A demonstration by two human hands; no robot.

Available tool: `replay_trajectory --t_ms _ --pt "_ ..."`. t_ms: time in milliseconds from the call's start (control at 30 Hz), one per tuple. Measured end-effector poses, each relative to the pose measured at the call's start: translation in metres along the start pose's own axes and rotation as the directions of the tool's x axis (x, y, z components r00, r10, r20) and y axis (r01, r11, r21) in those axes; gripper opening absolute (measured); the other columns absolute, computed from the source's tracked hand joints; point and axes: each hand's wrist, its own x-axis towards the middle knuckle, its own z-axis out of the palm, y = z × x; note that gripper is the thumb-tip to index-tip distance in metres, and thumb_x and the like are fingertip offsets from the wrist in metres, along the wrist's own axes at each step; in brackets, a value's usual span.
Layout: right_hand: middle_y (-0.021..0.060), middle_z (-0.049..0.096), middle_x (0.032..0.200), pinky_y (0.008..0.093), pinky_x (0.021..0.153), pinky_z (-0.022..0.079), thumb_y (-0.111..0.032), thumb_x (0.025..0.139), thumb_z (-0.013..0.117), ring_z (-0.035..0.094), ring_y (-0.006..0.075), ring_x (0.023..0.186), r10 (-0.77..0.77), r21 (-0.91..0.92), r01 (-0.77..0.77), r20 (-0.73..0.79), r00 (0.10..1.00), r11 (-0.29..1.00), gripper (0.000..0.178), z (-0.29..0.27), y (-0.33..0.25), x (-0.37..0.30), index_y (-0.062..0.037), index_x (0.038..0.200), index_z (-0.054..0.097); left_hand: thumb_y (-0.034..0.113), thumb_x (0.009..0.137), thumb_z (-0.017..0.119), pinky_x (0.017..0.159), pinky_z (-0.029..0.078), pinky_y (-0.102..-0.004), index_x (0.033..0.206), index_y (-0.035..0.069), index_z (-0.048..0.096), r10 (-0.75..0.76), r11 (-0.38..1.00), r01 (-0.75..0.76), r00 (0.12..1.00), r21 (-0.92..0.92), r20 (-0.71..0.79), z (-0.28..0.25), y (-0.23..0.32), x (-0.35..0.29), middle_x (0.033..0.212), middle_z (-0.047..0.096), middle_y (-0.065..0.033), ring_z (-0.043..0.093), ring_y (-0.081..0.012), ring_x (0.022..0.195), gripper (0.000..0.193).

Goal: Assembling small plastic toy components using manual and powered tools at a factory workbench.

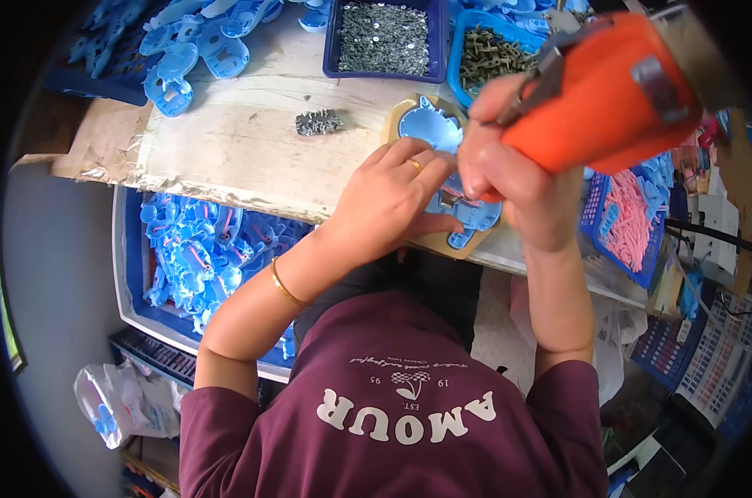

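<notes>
My right hand is wrapped around an orange power screwdriver, which is smeared by motion; its tip is hidden behind my fingers. Below it, a light-blue plastic shell part lies in a tan holding block at the table's front edge. A rounded blue shell piece sits in the far end of that block. My left hand presses over the blue part, thumb on its near side and fingers across it, holding it in place. The left fingertips are partly hidden by my right hand.
A small pile of screws lies on the table left of the block. Behind stand a dark blue bin of small metal pieces and a light-blue tray of brownish parts. A tub of blue parts sits lower left; a basket of pink strips, right.
</notes>
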Motion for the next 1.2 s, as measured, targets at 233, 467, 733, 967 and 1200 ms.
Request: replay_trajectory --t_ms 233,467,733,967,1200 --pt "0.0061 0.056 0.065 0.0292 0.052 0.045 -0.008 0.089 0.060 0.050 0.0136 0.053 -0.011 -0.031 0.004 -0.209 0.978 0.999 0.025 -0.027 0.018 -0.023 0.0033 0.111 0.054 0.030 0.075 0.080 0.102 0.047 -0.0402 0.110 0.009 0.070 0.052 0.994 -0.063 0.992 0.094 0.118 0.020 0.015 -0.010 0.114 0.067 -0.0035 0.060 -0.0249 0.109 0.042" --pt "0.0059 0.057 0.066 0.0292 0.053 0.045 -0.008 0.090 0.060 0.051 0.0135 0.054 -0.016 -0.005 0.015 -0.250 0.968 1.000 0.026 -0.037 0.033 -0.026 0.0026 0.112 0.053 0.028 0.076 0.079 0.103 0.047 -0.0392 0.110 0.010 0.071 0.045 0.990 -0.061 0.991 0.129 0.127 0.034 0.011 -0.016 0.115 0.067 -0.0023 0.060 -0.0241 0.110 0.040" --pt "0.0045 0.052 0.066 0.0280 0.051 0.042 -0.006 0.090 0.060 0.049 0.0114 0.054 -0.080 0.023 0.088 -0.236 0.968 0.996 0.017 -0.031 0.043 -0.028 -0.0022 0.105 0.051 0.028 0.076 0.078 0.095 0.049 -0.0358 0.106 0.010 0.072 0.026 0.986 -0.043 0.994 0.162 0.110 0.035 0.012 -0.014 0.107 0.066 -0.0009 0.060 -0.0219 0.104 0.034" --pt "0.0021 0.048 0.073 0.0241 0.053 0.039 -0.002 0.092 0.059 0.047 0.0104 0.059 -0.126 -0.074 0.106 -0.373 0.919 0.992 0.018 -0.025 0.056 -0.034 -0.0016 0.109 0.051 0.027 0.078 0.074 0.091 0.050 -0.0339 0.096 0.011 0.071 0.015 0.990 -0.025 0.997 0.139 0.074 0.046 0.011 -0.020 0.096 0.064 -0.0009 0.060 -0.0211 0.100 0.025" --pt "0.0080 0.057 0.091 0.0289 0.073 0.047 -0.017 0.102 0.057 0.055 0.0146 0.077 -0.171 -0.097 0.162 -0.095 0.981 0.982 0.031 -0.027 0.033 -0.009 0.0018 0.126 0.050 0.028 0.085 0.067 0.112 0.043 -0.0384 0.109 0.008 0.072 -0.004 0.952 -0.008 0.999 0.307 0.038 0.055 0.021 -0.036 0.116 0.068 -0.0029 0.060 -0.0230 0.114 0.031"
